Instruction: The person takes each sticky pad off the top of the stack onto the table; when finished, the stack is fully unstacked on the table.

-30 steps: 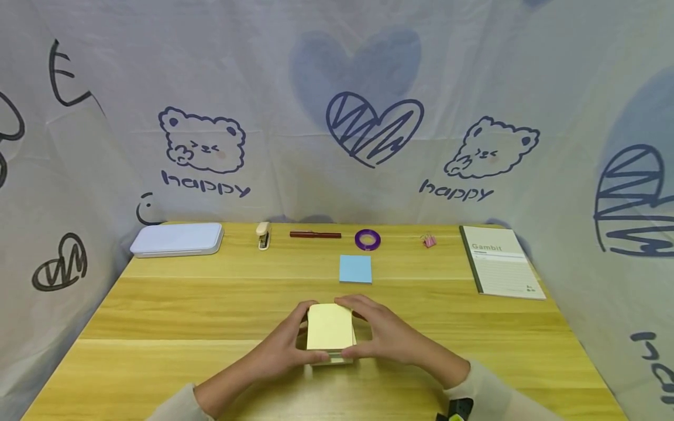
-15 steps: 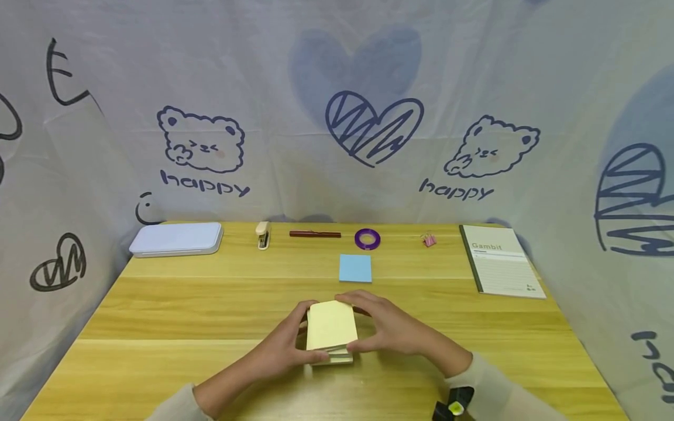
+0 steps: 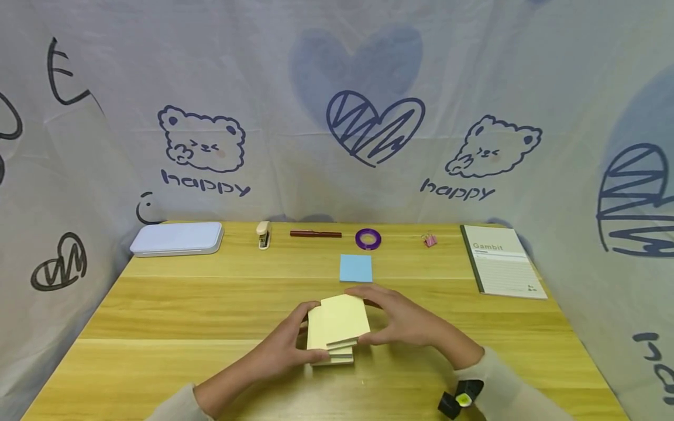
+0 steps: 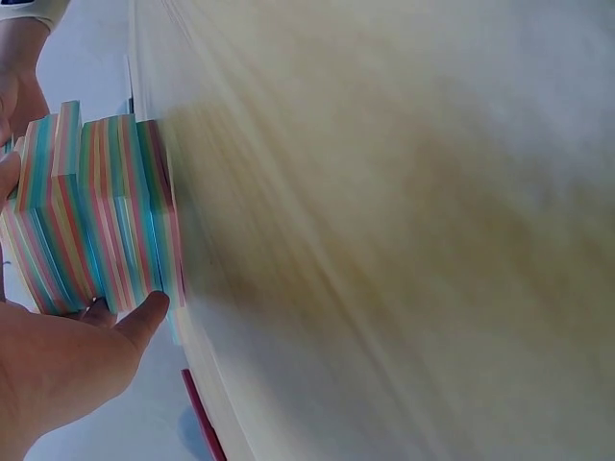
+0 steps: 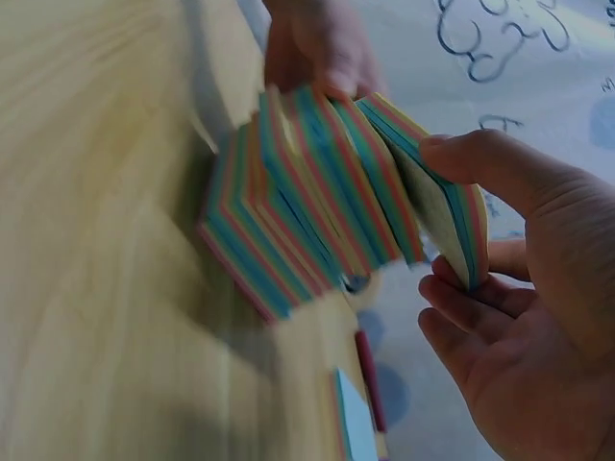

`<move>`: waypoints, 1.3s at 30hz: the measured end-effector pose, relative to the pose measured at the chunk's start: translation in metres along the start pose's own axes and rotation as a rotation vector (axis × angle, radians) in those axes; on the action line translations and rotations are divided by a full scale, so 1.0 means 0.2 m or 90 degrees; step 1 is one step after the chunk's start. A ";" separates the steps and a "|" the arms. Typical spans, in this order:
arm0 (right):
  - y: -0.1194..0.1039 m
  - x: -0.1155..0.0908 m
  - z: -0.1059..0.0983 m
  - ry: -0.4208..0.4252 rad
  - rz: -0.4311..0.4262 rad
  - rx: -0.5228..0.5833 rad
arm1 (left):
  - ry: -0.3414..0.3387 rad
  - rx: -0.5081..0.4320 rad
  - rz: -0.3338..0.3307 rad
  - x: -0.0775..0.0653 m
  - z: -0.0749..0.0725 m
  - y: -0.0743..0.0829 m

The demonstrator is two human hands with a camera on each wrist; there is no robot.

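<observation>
1 square, yellow-topped paper pad (image 3: 344, 318): had shifted rightward, pinched by the right hand (image 3: 404, 320). 1 square, multicolour-striped paper stack (image 5: 303, 197): was gripped by the left hand (image 3: 286, 344); separation seemed begun.

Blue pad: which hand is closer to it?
The right hand, on the near side of the blue pad and slightly right; the left hand is farther off, on that side too, to the left.
</observation>
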State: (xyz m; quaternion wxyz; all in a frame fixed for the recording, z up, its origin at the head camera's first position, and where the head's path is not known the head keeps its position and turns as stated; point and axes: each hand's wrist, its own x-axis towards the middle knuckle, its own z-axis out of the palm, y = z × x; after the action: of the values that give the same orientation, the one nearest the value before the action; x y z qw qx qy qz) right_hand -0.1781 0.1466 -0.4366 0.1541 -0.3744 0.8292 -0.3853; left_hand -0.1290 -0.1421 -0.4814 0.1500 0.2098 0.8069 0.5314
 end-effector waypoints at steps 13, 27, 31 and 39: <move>0.28 -0.06 -0.21 0.058 0.063 0.095 | 0.004 0.002 0.001 0.00 0.00 0.01; 0.63 0.00 -0.37 0.110 0.204 -0.013 | 0.000 0.000 0.010 0.00 0.00 0.01; 0.69 0.02 -0.37 0.109 0.206 -0.044 | -0.002 -0.006 0.019 0.00 0.00 0.02; 0.74 0.04 -0.35 0.090 0.186 -0.066 | -0.006 -0.013 0.021 -0.01 0.00 0.02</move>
State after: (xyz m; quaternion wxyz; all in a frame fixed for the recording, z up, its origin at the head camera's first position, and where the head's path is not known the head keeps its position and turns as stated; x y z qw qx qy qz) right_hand -0.2962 0.2408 -0.5018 0.1299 -0.2293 0.9024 -0.3409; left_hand -0.1275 -0.1417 -0.4776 0.1475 0.2242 0.7969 0.5412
